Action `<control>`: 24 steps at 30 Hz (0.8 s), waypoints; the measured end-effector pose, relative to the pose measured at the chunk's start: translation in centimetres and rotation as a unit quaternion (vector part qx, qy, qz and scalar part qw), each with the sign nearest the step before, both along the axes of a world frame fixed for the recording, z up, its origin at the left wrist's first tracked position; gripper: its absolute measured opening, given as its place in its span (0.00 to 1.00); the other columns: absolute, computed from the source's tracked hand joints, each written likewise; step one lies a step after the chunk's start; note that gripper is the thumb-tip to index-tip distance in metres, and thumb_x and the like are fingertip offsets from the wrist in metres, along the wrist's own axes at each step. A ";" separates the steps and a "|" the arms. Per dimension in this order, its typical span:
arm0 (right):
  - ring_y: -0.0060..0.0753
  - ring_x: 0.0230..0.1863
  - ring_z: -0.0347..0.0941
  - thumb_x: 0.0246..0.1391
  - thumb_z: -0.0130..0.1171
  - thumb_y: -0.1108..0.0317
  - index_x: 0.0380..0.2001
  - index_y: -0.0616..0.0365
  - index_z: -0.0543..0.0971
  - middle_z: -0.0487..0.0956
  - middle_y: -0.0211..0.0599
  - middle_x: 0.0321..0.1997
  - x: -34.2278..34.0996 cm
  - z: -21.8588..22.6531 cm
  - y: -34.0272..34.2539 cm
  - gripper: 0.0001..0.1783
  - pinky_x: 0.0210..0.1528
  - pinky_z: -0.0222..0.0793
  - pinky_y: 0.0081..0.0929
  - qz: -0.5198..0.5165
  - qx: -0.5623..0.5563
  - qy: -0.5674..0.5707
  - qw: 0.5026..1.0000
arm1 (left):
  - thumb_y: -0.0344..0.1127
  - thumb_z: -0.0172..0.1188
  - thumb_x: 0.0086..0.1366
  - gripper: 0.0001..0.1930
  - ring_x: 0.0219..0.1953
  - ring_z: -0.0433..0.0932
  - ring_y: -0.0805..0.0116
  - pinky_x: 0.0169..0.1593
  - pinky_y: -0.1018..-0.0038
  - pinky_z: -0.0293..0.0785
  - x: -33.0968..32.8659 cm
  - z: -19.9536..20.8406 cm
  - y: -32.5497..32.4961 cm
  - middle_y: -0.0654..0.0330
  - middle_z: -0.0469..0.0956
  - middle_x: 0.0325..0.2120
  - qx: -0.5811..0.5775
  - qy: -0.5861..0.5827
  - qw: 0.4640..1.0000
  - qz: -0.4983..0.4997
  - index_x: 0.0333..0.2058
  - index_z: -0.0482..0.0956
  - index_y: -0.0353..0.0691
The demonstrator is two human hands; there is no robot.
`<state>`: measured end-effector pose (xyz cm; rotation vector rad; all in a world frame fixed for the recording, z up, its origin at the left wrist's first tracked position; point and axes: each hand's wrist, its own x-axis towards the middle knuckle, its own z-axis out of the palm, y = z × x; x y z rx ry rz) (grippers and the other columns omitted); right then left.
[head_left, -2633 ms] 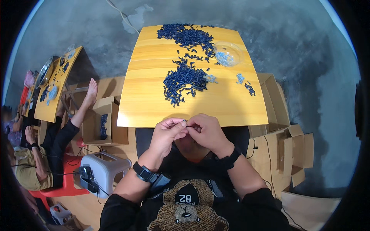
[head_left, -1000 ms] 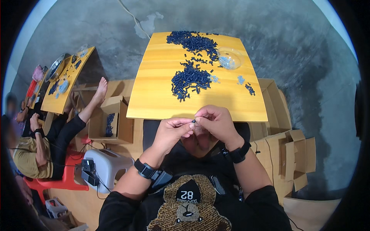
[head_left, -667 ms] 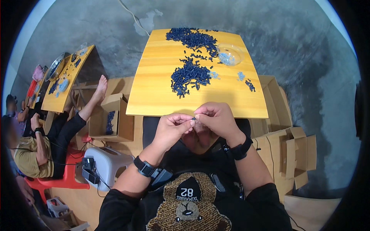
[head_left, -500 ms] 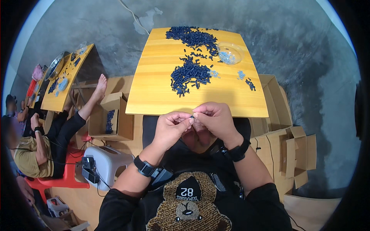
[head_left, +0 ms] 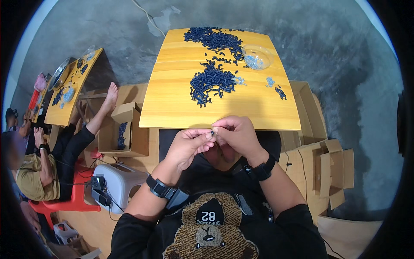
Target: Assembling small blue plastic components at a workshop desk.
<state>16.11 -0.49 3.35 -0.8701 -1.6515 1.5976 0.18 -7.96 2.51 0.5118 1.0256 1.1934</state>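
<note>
Seen from above, a person's two bare hands meet just off the near edge of a yellow wood-grain table [head_left: 161, 115], above the lap. The left hand [head_left: 186, 147] is pinched nearly closed: its thumb and forefinger hold a small dark cylinder [head_left: 213, 133], with the other fingers curled loosely beneath. The right hand [head_left: 238, 133] comes in from the other side, its thumb and forefinger drawn together in a narrow pinch at the cylinder's upper end. Fingertips cover most of the piece, so I cannot tell whether the right hand also grips a second, smaller part. The held piece is clear of the tabletop, between the two sets of fingertips.

On the table beyond the hands lies a near heap of dark cylinders [head_left: 210, 82], short and tube-like. A second, far heap [head_left: 214, 39] spreads toward the back edge, with loose pieces scattered between the two. A few pale blue-grey bits [head_left: 239, 80] touch the right side of the near heap. Toward the table's right side, a clear round bowl [head_left: 266, 60] contains more pale bits. Nearer the person sit a small pale cluster [head_left: 270, 81] and, just beside it, a small dark group [head_left: 280, 92].
</note>
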 end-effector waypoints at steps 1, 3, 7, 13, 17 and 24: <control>0.20 0.21 0.73 0.46 0.59 0.72 0.29 0.67 0.79 0.79 0.35 0.22 -0.1 0.0 0.0 0.08 0.24 0.70 0.17 0.014 -0.017 -0.005 1.000 | 0.29 0.58 0.59 0.08 0.28 0.77 0.76 0.33 0.84 0.74 -0.1 -0.4 0.0 0.60 0.79 0.28 0.001 -0.006 1.000 -0.002 0.37 0.77 0.34; 0.18 0.20 0.71 0.48 0.58 0.74 0.30 0.68 0.78 0.77 0.33 0.21 -0.3 -0.3 -0.2 0.07 0.22 0.67 0.16 0.001 0.009 -0.011 1.000 | 0.29 0.57 0.59 0.08 0.29 0.77 0.76 0.33 0.83 0.75 -0.2 -0.7 0.0 0.59 0.79 0.29 0.003 -0.012 1.000 -0.003 0.37 0.77 0.34; 0.14 0.21 0.68 0.48 0.57 0.76 0.34 0.66 0.78 0.75 0.29 0.23 -0.5 -1.6 -0.7 0.08 0.23 0.63 0.13 -0.047 0.097 -0.009 0.994 | 0.29 0.56 0.60 0.08 0.28 0.78 0.75 0.33 0.83 0.75 0.0 -1.0 0.4 0.58 0.79 0.29 -0.023 -0.023 0.999 0.012 0.37 0.76 0.34; 0.19 0.26 0.68 0.41 0.59 0.78 0.38 0.64 0.75 0.73 0.33 0.28 -0.9 -1.3 -0.9 0.16 0.30 0.67 0.16 -0.022 0.157 -0.028 0.987 | 0.30 0.54 0.61 0.07 0.29 0.78 0.74 0.34 0.80 0.77 0.0 -0.9 0.8 0.59 0.79 0.30 -0.049 -0.041 0.997 0.039 0.37 0.76 0.35; 0.25 0.29 0.70 0.40 0.60 0.79 0.40 0.64 0.74 0.72 0.36 0.30 -1.1 -1.0 -1.3 0.19 0.30 0.67 0.20 -0.017 0.201 -0.047 0.978 | 0.31 0.53 0.61 0.07 0.30 0.79 0.75 0.34 0.80 0.77 0.2 -0.5 1.0 0.60 0.79 0.32 -0.042 -0.045 0.997 0.040 0.37 0.76 0.37; 0.48 0.37 0.68 0.38 0.56 0.78 0.38 0.64 0.72 0.71 0.45 0.33 -1.8 -1.5 -1.5 0.18 0.41 0.66 0.36 -0.070 0.358 -0.095 0.926 | 0.31 0.53 0.62 0.07 0.32 0.78 0.77 0.36 0.81 0.75 1.2 -0.9 0.7 0.61 0.79 0.31 -0.043 -0.026 0.995 0.089 0.37 0.76 0.38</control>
